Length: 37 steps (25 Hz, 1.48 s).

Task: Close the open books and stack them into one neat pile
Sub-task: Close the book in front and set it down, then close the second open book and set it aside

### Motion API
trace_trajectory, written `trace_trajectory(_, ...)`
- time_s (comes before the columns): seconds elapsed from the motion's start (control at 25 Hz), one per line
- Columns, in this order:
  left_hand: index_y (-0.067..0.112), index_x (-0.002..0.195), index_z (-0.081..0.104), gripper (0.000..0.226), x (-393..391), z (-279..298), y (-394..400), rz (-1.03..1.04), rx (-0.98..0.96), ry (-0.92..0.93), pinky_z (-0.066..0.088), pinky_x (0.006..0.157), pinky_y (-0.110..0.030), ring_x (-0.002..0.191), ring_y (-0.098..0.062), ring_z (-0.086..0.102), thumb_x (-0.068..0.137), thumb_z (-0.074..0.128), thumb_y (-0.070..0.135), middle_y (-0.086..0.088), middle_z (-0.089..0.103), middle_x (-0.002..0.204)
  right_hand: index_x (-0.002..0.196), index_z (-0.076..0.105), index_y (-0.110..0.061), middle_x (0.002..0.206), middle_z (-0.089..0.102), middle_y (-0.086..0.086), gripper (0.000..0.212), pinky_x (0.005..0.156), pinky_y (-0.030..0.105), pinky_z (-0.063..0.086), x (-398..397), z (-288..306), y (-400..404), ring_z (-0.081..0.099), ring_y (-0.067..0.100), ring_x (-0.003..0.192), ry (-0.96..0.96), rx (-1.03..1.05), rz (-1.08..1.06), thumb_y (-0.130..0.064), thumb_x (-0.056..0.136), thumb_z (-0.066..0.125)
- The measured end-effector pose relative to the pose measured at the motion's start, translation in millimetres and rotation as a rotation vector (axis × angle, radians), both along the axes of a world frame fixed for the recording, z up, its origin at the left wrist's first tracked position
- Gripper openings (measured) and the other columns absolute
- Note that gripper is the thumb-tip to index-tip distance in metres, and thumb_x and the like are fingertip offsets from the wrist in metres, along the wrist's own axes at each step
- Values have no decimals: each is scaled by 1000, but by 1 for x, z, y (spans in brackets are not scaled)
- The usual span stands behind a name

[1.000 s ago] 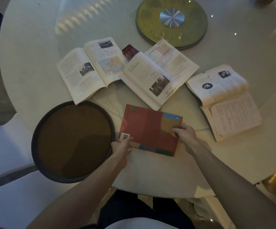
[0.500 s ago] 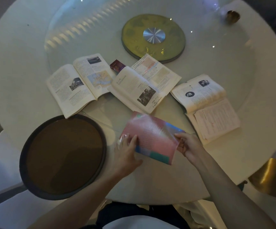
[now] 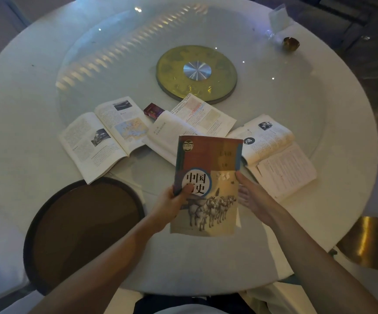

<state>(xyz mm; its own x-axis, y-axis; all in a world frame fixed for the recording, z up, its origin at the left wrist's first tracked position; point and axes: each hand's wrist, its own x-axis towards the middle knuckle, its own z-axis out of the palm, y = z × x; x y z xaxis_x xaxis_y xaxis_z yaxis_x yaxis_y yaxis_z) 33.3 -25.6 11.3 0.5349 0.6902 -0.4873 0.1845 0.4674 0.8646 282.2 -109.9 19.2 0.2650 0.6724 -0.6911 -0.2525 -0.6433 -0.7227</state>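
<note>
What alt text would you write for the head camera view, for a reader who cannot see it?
A person's left hand grips a closed history textbook by its left edge, while the open right hand steadies its right edge. Beyond it, three open books lie on a round white table, with a dark round tray at left.
</note>
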Motion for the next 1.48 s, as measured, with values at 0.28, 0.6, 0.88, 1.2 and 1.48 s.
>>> trace_trajectory(0.28, 18, 114, 66, 26, -5, -40, 3, 18, -96, 291, 58, 58, -27, 76, -13, 74, 98, 58, 37, -1, 77, 95, 120, 72, -15, 103, 81, 9, 23, 76, 37, 56, -42, -49, -1, 74, 22, 87, -90, -110, -65, -15, 102, 57)
trace_trajectory(0.6, 11, 118, 55, 21, 8, -93, 16, 132, -95, 504, 56, 48, -22, 86, -19, 69, 98, 58, 15, -10, 68, 114, 82, 68, -10, 90, 74, 11, 11, 69, 47, 57, -38, -94, 18, 69, 30, 81, -323, -248, -151, -2, 87, 63)
trace_trajectory(0.88, 21, 125, 58, 32, 35, -103, 61, 105, 148, 678, 62, 57, -33, 76, -16, 71, 94, 62, 22, -4, 71, 107, 83, 70, 0, 92, 74, 16, 12, 65, 37, 49, -15, -112, 55, 70, 37, 93, -486, -274, -123, 0, 87, 59)
trace_trajectory(1.2, 28, 122, 56, 39, 39, -101, 75, -38, 246, 804, 61, 75, -43, 83, -19, 71, 86, 67, 35, 0, 72, 93, 87, 72, 2, 85, 72, 15, 22, 60, 36, 47, -14, -106, 71, 60, 24, 72, -769, -244, 43, -11, 96, 55)
trace_trajectory(1.48, 12, 132, 51, 50, 85, -73, 70, -40, 507, 780, 49, 88, -36, 110, -28, 60, 88, 67, 31, -12, 55, 123, 94, 73, -2, 93, 72, 8, 17, 72, 33, 50, 24, -77, 36, 63, 23, 86, -708, -112, 14, -13, 96, 60)
